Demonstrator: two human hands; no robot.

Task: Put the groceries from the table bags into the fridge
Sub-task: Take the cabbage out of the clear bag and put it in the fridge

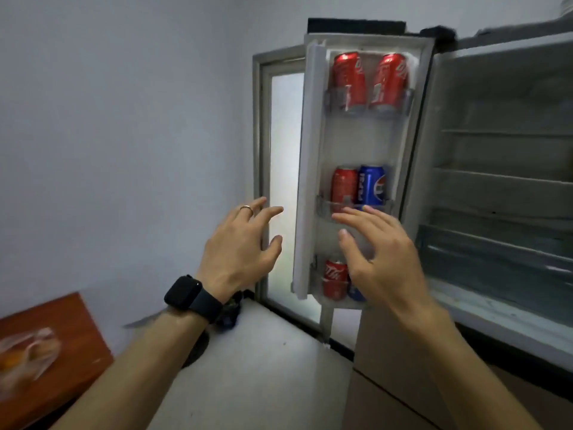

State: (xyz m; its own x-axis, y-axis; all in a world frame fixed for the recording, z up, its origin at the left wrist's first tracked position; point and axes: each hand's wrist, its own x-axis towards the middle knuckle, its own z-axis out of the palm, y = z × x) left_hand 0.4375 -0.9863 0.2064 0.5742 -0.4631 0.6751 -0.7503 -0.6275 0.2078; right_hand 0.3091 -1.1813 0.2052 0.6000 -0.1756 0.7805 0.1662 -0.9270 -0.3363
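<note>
From the head view, both hands are raised, empty and spread, fingers loosely extended and pinching nothing. The left hand (238,249), with a black smartwatch (186,291) on its wrist and a thin ring (246,207) on one finger, hangs just left of the open white fridge door (310,169), in front of a frosted glass doorway (285,144). The right hand (381,256) is in front of the door's inner racks. A red drinks can (344,187) and a blue drinks can (372,184) stand just above its fingertips, whether it touches their rail I cannot tell. Two red cans in the top rack (369,80) sit well above both hands, and a lower red can (335,277) stands between the hands, with something blue beside it largely hidden by the right palm. The grey fridge compartment (502,181) with bare shelves lies to the right of the right hand. The remaining groceries appear to be in the clear plastic bag (28,352) of blurred orange items on the reddish-brown wooden table (71,324), well below and left of the left hand. The likely risks: a careless sweep of the right hand could knock the cans, which lean behind shallow rails. The door could also drift shut while the person fetches the bag, and the thin bag could spill if lifted by one corner.
</note>
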